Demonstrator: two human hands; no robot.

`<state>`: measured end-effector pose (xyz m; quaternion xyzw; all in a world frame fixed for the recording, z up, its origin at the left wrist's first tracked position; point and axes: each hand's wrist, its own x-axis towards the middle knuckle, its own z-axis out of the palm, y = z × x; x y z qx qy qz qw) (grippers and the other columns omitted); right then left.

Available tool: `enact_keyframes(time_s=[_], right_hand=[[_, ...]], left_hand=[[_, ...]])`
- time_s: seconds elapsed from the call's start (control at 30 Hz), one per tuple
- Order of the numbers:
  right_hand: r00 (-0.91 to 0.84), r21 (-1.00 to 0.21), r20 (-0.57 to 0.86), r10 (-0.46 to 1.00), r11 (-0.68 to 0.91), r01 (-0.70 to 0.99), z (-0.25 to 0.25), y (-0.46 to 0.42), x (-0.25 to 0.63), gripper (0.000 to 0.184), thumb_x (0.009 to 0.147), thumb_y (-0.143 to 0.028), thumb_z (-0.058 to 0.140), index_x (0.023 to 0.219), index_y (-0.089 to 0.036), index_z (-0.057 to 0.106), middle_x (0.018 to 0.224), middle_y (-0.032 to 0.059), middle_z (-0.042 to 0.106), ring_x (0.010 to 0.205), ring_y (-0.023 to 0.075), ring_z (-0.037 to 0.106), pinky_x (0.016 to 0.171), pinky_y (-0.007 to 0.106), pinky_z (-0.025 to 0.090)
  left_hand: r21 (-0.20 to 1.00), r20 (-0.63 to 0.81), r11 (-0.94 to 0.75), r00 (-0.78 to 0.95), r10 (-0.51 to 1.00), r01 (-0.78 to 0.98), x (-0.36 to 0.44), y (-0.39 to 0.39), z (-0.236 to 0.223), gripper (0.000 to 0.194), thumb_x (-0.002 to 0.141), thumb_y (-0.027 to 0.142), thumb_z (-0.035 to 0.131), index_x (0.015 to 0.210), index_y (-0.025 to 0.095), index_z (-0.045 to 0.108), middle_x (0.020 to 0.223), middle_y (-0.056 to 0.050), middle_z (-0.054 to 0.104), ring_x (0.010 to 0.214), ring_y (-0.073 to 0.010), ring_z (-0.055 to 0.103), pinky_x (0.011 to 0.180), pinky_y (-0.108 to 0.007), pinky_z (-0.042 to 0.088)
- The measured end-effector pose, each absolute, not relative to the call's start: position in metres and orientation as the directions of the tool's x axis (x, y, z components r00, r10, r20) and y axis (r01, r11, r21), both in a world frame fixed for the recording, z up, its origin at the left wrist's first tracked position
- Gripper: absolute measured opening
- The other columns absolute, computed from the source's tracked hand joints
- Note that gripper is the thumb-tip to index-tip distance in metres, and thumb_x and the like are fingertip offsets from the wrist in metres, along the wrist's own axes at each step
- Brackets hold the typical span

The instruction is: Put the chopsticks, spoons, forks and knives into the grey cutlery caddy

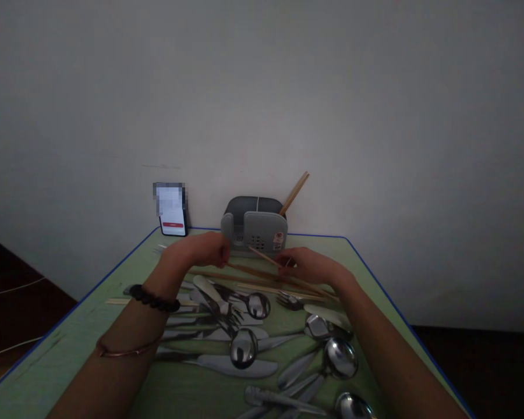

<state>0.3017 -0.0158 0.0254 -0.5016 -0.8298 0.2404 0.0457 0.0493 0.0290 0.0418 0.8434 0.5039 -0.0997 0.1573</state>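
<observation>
My left hand [207, 249] is closed, its fingers at the left end of a wooden chopstick [248, 269] that slants right beneath my other hand. Between the fingers of my right hand [308, 265] is another chopstick [263, 254], its thin tip pointing left in front of the grey utensil holder [266, 230]. A pair of chopsticks [294, 193] leans out of the holder's right compartment. More chopsticks [283, 291] lie across the table just below my hands. Nearer to me are a fork [290, 301], a spoon [258, 305] and several other pieces of cutlery.
A phone [172, 209] stands against the wall [262, 105] at the back left. The green table [91, 326] has a blue edge. Table knives [240, 365], a large spoon [340, 357] and other cutlery cover its near middle. Pale cables [13, 286] run over the floor at left.
</observation>
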Motion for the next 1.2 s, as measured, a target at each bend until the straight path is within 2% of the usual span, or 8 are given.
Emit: enact_keyframes(time_s=[0.1, 0.2, 0.33, 0.53, 0.73, 1.03, 1.2], right_hand=[[-0.442, -0.393, -0.176, 0.880, 0.349, 0.851, 0.022, -0.016, 0.299, 0.036, 0.078, -0.020, 0.057, 0.113, -0.013, 0.060, 0.104, 0.0097, 0.068, 0.087, 0.0184, 0.063, 0.073, 0.025, 0.046], [-0.380, -0.333, -0.278, 0.882, 0.282, 0.900, 0.023, -0.017, 0.300, 0.042, 0.073, -0.019, 0.063, 0.115, -0.014, 0.059, 0.105, 0.0092, 0.068, 0.086, 0.0184, 0.064, 0.072, 0.024, 0.046], [-0.317, -0.267, -0.372, 0.873, 0.226, 0.937, 0.024, -0.016, 0.303, 0.050, 0.068, -0.019, 0.070, 0.117, -0.016, 0.058, 0.107, 0.0068, 0.068, 0.089, 0.0180, 0.064, 0.072, 0.023, 0.046], [-0.215, -0.122, -0.432, 0.876, 0.180, 0.976, 0.023, -0.014, 0.305, 0.047, 0.062, -0.012, 0.071, 0.107, -0.017, 0.063, 0.101, 0.0049, 0.070, 0.085, 0.0170, 0.065, 0.063, 0.020, 0.043], [-0.223, -0.089, -0.440, 0.870, 0.205, 0.975, 0.025, -0.019, 0.301, 0.038, 0.062, -0.010, 0.066, 0.099, -0.018, 0.065, 0.099, 0.0058, 0.070, 0.083, 0.0181, 0.065, 0.058, 0.021, 0.040], [-0.228, -0.081, -0.445, 0.866, 0.215, 0.973, 0.020, -0.015, 0.306, 0.037, 0.063, -0.015, 0.069, 0.099, -0.019, 0.065, 0.099, 0.0055, 0.069, 0.085, 0.0178, 0.064, 0.059, 0.021, 0.040], [-0.229, -0.074, -0.439, 0.869, 0.218, 0.973, 0.020, -0.015, 0.305, 0.034, 0.063, -0.014, 0.068, 0.096, -0.019, 0.066, 0.097, 0.0058, 0.070, 0.087, 0.0188, 0.064, 0.060, 0.021, 0.040]], left_hand=[[0.167, -0.320, -0.443, 0.474, 0.821, 0.881, 0.050, 0.031, 0.040, 0.017, 0.065, 0.019, 0.062, 0.081, 0.019, 0.068, 0.084, -0.002, 0.071, 0.076, -0.0175, 0.064, 0.063, -0.022, 0.043], [0.178, -0.369, -0.428, 0.464, 0.806, 0.886, 0.053, 0.030, 0.037, 0.021, 0.063, 0.023, 0.065, 0.083, 0.020, 0.068, 0.087, -0.002, 0.072, 0.078, -0.0181, 0.064, 0.065, -0.023, 0.044], [0.132, -0.416, -0.435, 0.448, 0.791, 0.891, 0.059, 0.030, 0.028, 0.031, 0.059, 0.022, 0.067, 0.090, 0.021, 0.069, 0.093, -0.003, 0.071, 0.081, -0.0200, 0.063, 0.065, -0.024, 0.044], [0.081, -0.460, -0.430, 0.417, 0.784, 0.899, 0.063, 0.034, 0.011, 0.021, 0.056, 0.018, 0.064, 0.075, 0.021, 0.068, 0.081, -0.002, 0.071, 0.071, -0.0190, 0.062, 0.057, -0.024, 0.044], [0.060, -0.454, -0.426, 0.404, 0.794, 0.903, 0.064, 0.033, 0.010, 0.023, 0.054, 0.019, 0.064, 0.077, 0.019, 0.066, 0.083, -0.005, 0.070, 0.071, -0.0209, 0.062, 0.056, -0.026, 0.045], [0.061, -0.415, -0.435, 0.419, 0.807, 0.898, 0.060, 0.037, 0.001, 0.043, 0.050, 0.021, 0.066, 0.092, 0.020, 0.061, 0.087, -0.007, 0.068, 0.072, -0.0233, 0.062, 0.054, -0.026, 0.045], [0.065, -0.410, -0.449, 0.434, 0.802, 0.891, 0.063, 0.034, 0.004, 0.035, 0.052, 0.020, 0.066, 0.086, 0.019, 0.063, 0.086, -0.005, 0.068, 0.073, -0.0214, 0.061, 0.055, -0.025, 0.044]])
